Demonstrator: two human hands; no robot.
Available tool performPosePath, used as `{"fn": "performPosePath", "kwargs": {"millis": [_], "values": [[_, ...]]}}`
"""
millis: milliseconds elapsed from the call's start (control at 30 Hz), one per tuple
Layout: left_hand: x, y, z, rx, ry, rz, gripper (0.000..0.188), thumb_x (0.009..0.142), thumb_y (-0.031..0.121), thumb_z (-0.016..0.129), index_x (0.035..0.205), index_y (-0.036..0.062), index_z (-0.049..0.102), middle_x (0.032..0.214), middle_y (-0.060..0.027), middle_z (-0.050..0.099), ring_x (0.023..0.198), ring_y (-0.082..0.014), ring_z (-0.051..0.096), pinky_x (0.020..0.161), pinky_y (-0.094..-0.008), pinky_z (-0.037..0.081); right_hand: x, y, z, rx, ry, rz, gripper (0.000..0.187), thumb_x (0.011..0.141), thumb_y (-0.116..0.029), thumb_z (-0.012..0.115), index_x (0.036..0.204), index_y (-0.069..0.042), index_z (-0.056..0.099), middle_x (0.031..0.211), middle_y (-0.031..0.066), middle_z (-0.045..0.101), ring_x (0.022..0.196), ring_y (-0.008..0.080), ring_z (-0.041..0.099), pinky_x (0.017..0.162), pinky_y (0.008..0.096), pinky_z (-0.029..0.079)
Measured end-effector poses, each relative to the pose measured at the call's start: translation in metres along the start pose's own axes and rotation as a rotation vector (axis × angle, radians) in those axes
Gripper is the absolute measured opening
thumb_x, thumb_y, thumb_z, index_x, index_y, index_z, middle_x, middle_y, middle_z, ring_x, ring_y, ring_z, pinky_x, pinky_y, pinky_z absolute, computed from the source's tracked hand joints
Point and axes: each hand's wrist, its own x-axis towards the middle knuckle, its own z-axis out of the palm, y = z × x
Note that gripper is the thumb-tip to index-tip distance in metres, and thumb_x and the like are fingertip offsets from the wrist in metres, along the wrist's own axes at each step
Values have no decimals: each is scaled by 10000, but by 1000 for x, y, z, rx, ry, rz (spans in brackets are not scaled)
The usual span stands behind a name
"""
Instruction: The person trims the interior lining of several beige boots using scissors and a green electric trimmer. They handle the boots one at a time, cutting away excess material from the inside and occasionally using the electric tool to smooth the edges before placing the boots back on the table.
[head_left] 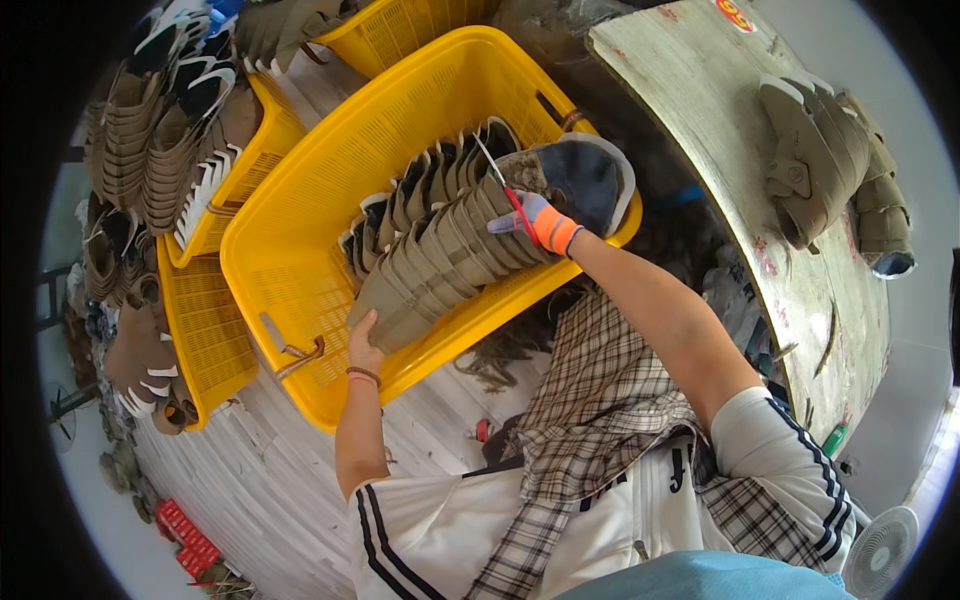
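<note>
A long nested stack of brown shoe uppers lies across a yellow plastic basket. My bare left hand grips the stack's near left end, its thumb on top and most fingers hidden. My right hand, in a purple and orange glove, is closed around red-handled scissors and rests against the stack's right part. The scissor blades point up and away. At the stack's right end, a dark lining and a pale edge show. Behind it, a second row of uppers stands inside the basket.
More yellow baskets with piled uppers stand at left. On the right is a worn board table bearing uppers and a green bottle. Red boxes lie at lower left; a fan stands lower right.
</note>
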Motion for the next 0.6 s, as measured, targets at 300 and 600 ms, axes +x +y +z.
{"fn": "performPosePath", "kwargs": {"millis": [300, 600], "values": [[40, -22, -45, 123, -48, -297, 596, 833, 147, 659, 1331, 11, 360, 1309, -116, 445, 1176, -280, 444, 1001, -405, 396, 32, 17, -3, -818, 38, 260, 737, 779, -173, 726, 1354, 24, 308, 1285, 156, 488, 1121, 281, 521, 865, 335, 467], [72, -46, -48, 945, 464, -543, 769, 783, 316, 715, 1372, 17, 320, 1418, -127, 336, 1250, -284, 366, 992, -397, 347, 4, 32, -38, -760, 252, -10, 382, 814, -333, 674, 936, -13, 506, 769, 64, 609, 535, 183, 526, 486, 313, 425]]}}
